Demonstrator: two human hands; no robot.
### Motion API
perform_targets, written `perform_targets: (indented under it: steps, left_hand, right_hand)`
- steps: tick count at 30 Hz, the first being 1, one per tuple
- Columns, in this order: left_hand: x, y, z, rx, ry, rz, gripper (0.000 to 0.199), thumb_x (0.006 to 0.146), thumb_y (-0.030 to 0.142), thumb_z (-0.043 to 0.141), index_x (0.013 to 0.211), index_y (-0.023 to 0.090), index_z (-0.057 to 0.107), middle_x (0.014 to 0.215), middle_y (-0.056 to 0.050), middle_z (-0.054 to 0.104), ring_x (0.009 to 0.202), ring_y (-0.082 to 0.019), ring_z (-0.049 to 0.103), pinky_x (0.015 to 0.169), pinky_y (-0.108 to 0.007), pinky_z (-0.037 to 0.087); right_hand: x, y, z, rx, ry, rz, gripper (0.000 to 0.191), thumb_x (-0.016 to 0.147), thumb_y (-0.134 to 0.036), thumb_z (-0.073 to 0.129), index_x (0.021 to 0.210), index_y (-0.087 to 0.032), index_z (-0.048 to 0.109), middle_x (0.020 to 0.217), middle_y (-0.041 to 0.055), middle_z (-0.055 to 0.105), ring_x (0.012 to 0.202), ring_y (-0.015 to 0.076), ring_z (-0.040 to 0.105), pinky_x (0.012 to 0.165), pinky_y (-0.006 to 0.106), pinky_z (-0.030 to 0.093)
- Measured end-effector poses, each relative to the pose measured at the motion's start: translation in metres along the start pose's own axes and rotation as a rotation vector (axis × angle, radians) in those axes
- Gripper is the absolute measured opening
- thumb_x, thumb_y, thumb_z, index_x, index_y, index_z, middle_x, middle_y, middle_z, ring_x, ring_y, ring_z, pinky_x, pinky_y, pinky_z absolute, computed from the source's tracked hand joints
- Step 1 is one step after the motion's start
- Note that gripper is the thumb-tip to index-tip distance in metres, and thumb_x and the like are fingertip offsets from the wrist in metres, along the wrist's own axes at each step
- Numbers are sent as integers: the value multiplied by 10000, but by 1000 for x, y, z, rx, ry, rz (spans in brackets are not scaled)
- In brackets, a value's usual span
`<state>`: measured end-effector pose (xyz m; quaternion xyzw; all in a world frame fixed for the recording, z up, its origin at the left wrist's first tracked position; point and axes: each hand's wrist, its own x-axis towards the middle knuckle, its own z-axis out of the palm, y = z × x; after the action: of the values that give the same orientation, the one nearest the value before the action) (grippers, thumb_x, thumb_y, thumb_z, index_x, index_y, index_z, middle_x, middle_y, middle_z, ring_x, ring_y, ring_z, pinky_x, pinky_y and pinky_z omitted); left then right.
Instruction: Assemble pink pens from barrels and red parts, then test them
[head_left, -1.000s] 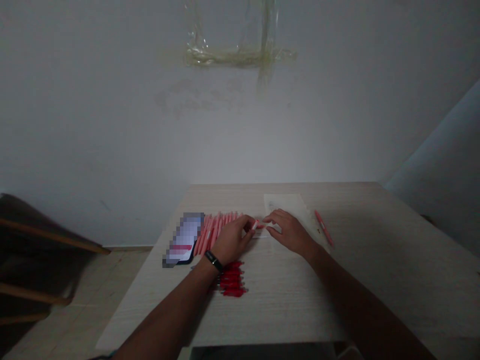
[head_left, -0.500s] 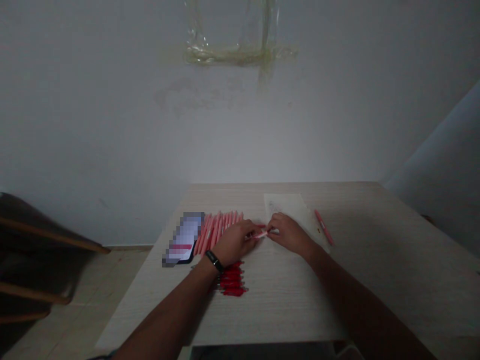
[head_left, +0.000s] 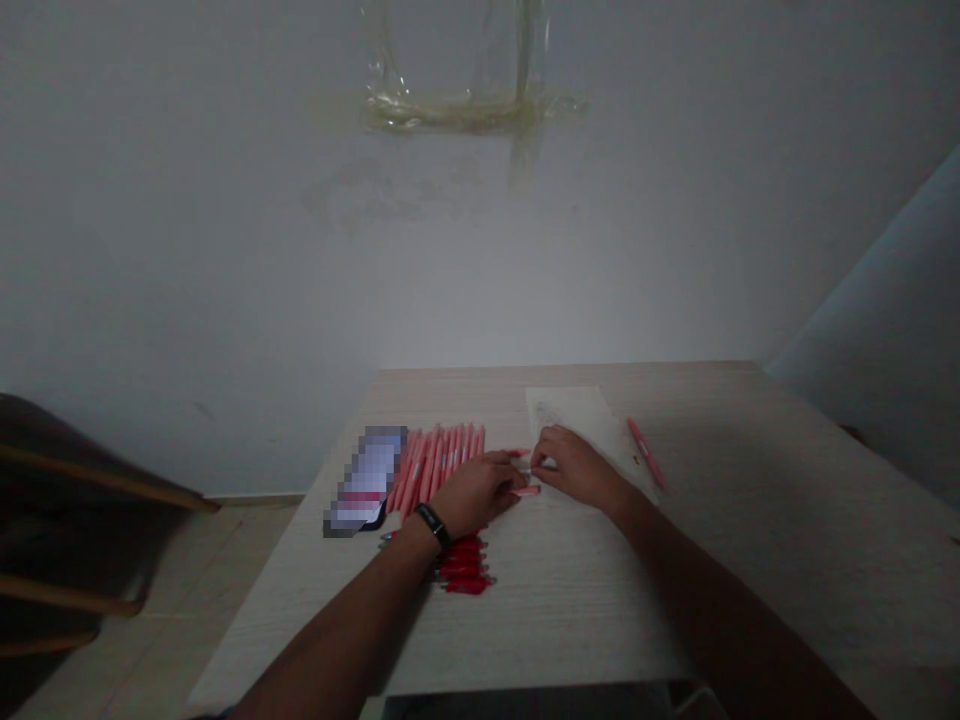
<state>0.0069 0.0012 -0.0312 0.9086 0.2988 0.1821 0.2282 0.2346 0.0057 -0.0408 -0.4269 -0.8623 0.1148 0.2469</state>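
Observation:
My left hand (head_left: 480, 492), with a dark band on its wrist, is closed around a pink pen part (head_left: 529, 490) whose end sticks out past the fingertips. Just beyond those fingers a second pink piece (head_left: 517, 453) lies on the table. My right hand (head_left: 571, 468) pinches close to the left fingertips, its edge over the sheet of paper; something thin and pale seems to be between the two hands, too small to make out. Left of my left hand lies a row of several pink pens (head_left: 435, 462). Several red pens (head_left: 465, 568) rest below its wrist, partly covered by the forearm.
A phone (head_left: 367, 480) with a blurred screen lies at the table's left side. One pink pen (head_left: 646, 455) is right of the paper (head_left: 577, 405). The pale wooden table (head_left: 570, 610) stands against a wall with tape on it. Dark wooden-edged furniture (head_left: 67, 540) is at left.
My hands have drawn slightly apart. The pink part in my left hand has dropped a little lower, away from the right fingertips. The view has shifted slightly.

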Motion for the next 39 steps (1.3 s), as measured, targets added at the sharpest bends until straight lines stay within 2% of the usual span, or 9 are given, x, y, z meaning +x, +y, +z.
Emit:
perform_targets:
  steps: [5,12,15,19,22,29,35,39]
  left_hand:
    - [1,-1,2,-13,-3,6,160,867,140,636,989,218,704,1085,-72,689,1348,-216,485,1088,-376,430]
    - [1,0,3,-12,11,-31,168,841,157,668,997,214,685,1168,-81,684,1335,-233,496,1062,-384,445]
    - [1,4,0,-3,44,-45,123,879,232,653,995,211,688,1169,-85,677,1230,-231,567,1000,-353,472]
    - [2,6,-9,55,176,-141,128,906,241,607,993,205,694,1033,-68,665,976,-206,621,868,-327,487]
    - [1,4,-14,94,245,-174,146,902,220,597,1001,202,704,993,-68,647,963,-214,601,869,-336,470]
    - [3,-4,-9,162,208,-172,184,927,200,548,978,188,724,924,-84,669,936,-220,608,889,-348,452]
    - [1,-3,-18,200,217,-290,143,906,182,563,887,188,704,910,-73,685,866,-207,614,777,-308,434]
    - [-2,-4,-22,217,289,-344,135,912,190,566,893,197,699,907,-57,688,865,-195,618,829,-311,416]
  right_hand:
    - [0,1,-9,35,27,-28,66,867,-137,689,834,-185,655,904,38,613,927,189,571,860,321,446]
    - [0,4,-9,26,77,-24,67,873,-154,679,832,-187,637,915,36,600,923,191,563,842,321,443]
    - [1,6,-6,13,86,-21,68,882,-167,679,834,-189,636,918,37,602,927,194,561,845,323,442]
    - [3,4,-2,3,96,-25,62,884,-171,684,851,-190,635,926,39,602,946,200,556,869,335,445]
    - [4,-3,0,4,105,-38,60,891,-179,681,859,-192,631,926,39,603,947,202,555,878,341,449]
    - [7,-21,4,13,138,-54,56,915,-201,659,880,-193,617,946,50,615,940,206,557,878,353,453]
    - [8,-12,10,54,215,44,42,888,-187,688,888,-191,646,902,35,633,903,193,577,845,331,451]
    - [8,-6,16,-3,140,62,48,862,-172,711,822,-190,689,822,27,625,844,184,577,780,303,440]
